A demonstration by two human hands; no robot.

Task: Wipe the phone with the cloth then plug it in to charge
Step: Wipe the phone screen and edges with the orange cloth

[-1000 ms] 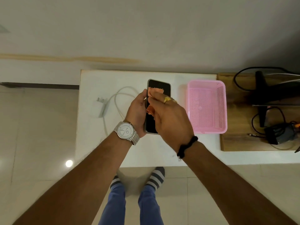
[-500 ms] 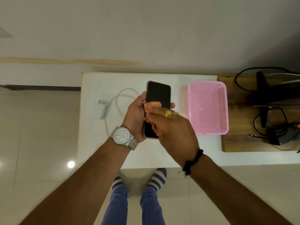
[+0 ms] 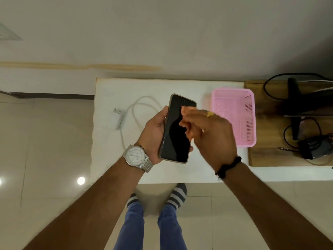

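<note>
Here, left hand [image 3: 155, 136] gripping phone [image 3: 177, 129] above white table [image 3: 111, 159], screen up; right hand [image 3: 214, 136] pinching orange cloth [image 3: 188, 123] against screen. White charger [image 3: 117, 119] lying left, pink basket [image 3: 236, 118] right.

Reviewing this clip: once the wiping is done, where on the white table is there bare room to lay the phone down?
The near strip of the white table, between the charger with its cable and the front edge, looks bare. So does the far strip behind the phone, left of the pink basket. The wooden board on the right is crowded with black cables.
</note>
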